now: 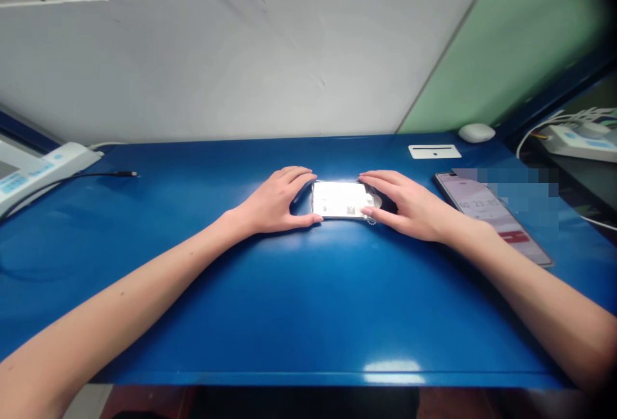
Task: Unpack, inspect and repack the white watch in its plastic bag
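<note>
A flat white rectangle (337,197), glare-bright and with a small square code-like mark near its lower edge, lies on the blue tabletop (289,303). Its exact kind cannot be made out. A small beaded chain (371,220) shows at its right end. My left hand (282,200) grips the left end, thumb at the near corner and fingers at the far one. At the opposite end, my right hand (400,204) has its thumb on the near corner and its fingertips by the far corner.
A phone (496,220) showing a timer lies beyond my right wrist. Farther back are a white slotted card (434,151) and a white rounded case (476,133). A black cable (96,175) and a power strip (43,171) are at left; another strip (585,142) is at right.
</note>
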The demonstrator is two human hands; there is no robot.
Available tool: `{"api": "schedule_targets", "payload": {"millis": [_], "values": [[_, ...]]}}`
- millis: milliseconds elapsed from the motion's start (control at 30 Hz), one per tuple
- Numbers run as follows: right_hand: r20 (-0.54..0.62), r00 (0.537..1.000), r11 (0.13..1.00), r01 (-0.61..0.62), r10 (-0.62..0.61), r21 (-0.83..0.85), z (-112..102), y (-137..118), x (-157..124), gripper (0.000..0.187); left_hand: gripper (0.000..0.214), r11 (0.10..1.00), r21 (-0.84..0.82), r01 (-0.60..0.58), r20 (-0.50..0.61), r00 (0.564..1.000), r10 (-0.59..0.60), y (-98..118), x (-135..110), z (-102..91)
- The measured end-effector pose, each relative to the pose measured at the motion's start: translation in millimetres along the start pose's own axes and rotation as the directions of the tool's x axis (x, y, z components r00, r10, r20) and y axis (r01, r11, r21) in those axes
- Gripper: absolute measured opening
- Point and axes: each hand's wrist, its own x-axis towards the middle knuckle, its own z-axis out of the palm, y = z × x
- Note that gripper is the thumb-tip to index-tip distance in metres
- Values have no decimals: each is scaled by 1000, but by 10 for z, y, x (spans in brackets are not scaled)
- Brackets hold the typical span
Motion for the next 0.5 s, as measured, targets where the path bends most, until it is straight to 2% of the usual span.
{"api": "schedule_targets", "payload": {"millis": [167, 500], "values": [[-1, 1000, 1000, -1, 1, -3, -2, -2, 3, 61, 78, 999, 6, -43, 4, 999, 43, -26, 9, 2], [4, 1000, 999, -18, 18, -30, 12, -22, 0, 64, 73, 999, 10, -44, -3, 999, 44, 0, 18, -5]]}}
